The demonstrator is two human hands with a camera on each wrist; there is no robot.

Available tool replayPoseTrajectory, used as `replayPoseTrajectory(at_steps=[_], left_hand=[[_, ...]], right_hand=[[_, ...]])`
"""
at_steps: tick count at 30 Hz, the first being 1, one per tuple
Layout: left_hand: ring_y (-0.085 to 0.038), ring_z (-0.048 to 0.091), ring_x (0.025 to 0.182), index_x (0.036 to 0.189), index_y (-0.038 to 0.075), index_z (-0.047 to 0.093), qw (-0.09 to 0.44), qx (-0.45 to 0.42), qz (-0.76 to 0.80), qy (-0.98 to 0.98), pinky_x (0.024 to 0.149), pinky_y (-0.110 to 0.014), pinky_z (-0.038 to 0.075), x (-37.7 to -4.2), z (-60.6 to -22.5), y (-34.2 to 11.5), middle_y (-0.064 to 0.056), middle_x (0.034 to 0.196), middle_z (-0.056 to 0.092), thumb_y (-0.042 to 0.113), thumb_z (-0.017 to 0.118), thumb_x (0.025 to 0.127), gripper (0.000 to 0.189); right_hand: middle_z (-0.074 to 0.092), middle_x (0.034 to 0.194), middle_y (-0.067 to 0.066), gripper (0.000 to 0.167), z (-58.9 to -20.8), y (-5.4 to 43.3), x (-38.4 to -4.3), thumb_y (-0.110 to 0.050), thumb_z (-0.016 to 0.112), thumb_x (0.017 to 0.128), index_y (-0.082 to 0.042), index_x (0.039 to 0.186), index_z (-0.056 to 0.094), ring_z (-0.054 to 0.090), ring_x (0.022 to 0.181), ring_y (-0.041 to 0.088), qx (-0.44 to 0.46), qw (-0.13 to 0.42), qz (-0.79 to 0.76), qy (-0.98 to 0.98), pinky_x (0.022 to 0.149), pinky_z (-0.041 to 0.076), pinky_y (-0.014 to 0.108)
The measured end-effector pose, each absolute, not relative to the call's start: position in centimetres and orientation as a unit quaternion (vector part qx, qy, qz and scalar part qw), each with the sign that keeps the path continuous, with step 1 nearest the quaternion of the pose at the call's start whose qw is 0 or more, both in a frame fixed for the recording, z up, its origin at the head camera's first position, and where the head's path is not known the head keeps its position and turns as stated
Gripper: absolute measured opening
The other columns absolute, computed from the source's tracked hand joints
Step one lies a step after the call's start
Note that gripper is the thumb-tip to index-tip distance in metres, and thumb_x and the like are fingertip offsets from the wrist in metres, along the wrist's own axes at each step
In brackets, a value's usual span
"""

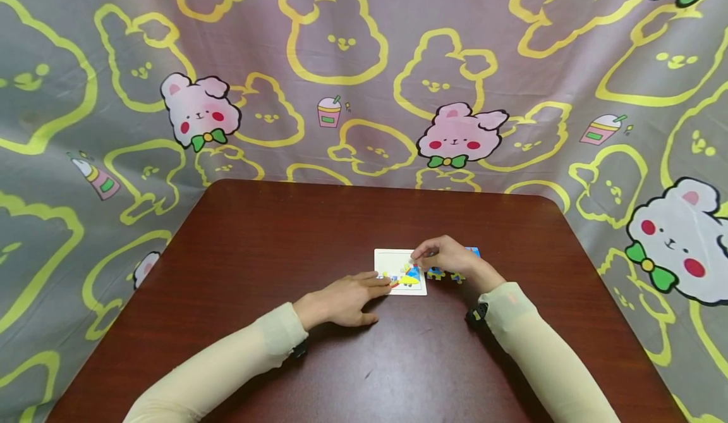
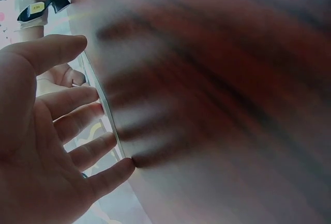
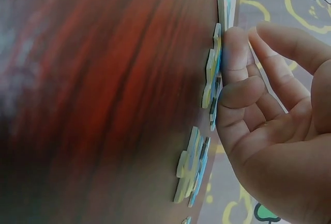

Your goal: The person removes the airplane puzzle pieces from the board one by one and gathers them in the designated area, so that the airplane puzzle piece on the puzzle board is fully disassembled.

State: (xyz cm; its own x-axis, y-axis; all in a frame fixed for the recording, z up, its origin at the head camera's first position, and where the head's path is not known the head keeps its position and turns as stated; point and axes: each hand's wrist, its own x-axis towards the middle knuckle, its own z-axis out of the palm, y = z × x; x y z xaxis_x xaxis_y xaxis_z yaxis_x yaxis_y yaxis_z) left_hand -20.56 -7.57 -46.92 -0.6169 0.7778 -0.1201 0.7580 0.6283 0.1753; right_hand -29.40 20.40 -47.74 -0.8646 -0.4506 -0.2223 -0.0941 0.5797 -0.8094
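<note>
A small white-framed puzzle board (image 1: 392,256) lies on the table, with a blue, yellow and red picture partly filled in at its lower right. My left hand (image 1: 347,300) lies spread, its fingertips on the board's left edge and the thumb out to the side. In the left wrist view the fingers (image 2: 77,123) are straight along the board's edge. My right hand (image 1: 446,255) is over the board's right edge, thumb and fingers pinching a small puzzle piece, mostly hidden by the fingertips. Loose puzzle pieces (image 1: 436,274) lie just right of the board, partly under this hand.
Beside the right hand, the right wrist view has several loose pieces (image 3: 191,164) edge-on, some overlapping. The brown table (image 1: 273,233) has a rounded far edge. A curtain (image 1: 352,24) printed with cartoon animals hangs behind and at both sides.
</note>
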Motion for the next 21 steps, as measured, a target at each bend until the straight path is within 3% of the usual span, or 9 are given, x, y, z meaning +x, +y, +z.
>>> replayPoseTrajectory(at_steps=[8,21], left_hand=[[-0.03,0.036,0.149,0.15,0.014,0.046,0.089,0.43,0.053,0.897,0.119,-0.044,0.037,-20.56,-46.93,-7.51,0.0,0.159,0.042,0.039,0.065,0.093,0.065],[-0.029,0.037,0.148,0.152,0.016,0.043,0.089,0.431,0.045,0.897,0.118,-0.043,0.038,-20.56,-46.88,-7.46,0.0,0.159,0.042,0.04,0.065,0.093,0.067]], right_hand=[[0.076,0.093,0.005,0.015,-47.45,20.02,-29.24,-0.006,0.071,0.089,-0.01,0.102,0.076,0.067,0.078,0.015,-0.16,0.203,-0.413,0.873,0.069,0.054,0.029],[0.075,0.093,0.003,0.011,-47.18,19.76,-29.02,-0.01,0.073,0.09,-0.011,0.1,0.076,0.064,0.084,0.014,-0.166,0.194,-0.403,0.879,0.072,0.052,0.028]])
